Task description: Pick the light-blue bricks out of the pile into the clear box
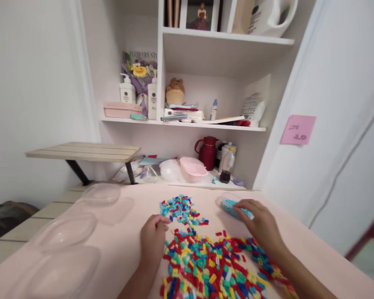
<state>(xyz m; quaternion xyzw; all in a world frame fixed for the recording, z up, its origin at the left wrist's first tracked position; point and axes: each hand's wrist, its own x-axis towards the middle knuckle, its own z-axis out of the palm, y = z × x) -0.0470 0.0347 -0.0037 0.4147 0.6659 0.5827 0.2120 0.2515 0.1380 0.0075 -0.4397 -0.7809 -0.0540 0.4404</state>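
Loose small toy building bricks (205,263) in red, yellow, green, blue and white spread over the near middle of the table. A smaller pile of mostly light blue bricks (177,205) lies behind them. My left hand (153,241) rests at the left side of these piles, fingers curled in; whether a brick is inside is hidden. On the right stands a clear plastic container (225,198) with light blue bricks (232,206) in it. Over its near right side reaches my right hand (260,222), thumb and fingertips slightly apart above those bricks, with nothing visible between them.
Clear plastic containers (64,270) line the table's left side. A raised wooden stand (84,151) is behind them. At the back are a pink basin (193,168), a red jug (208,153) and a bottle of dark liquid (227,166), below white shelves (187,124).
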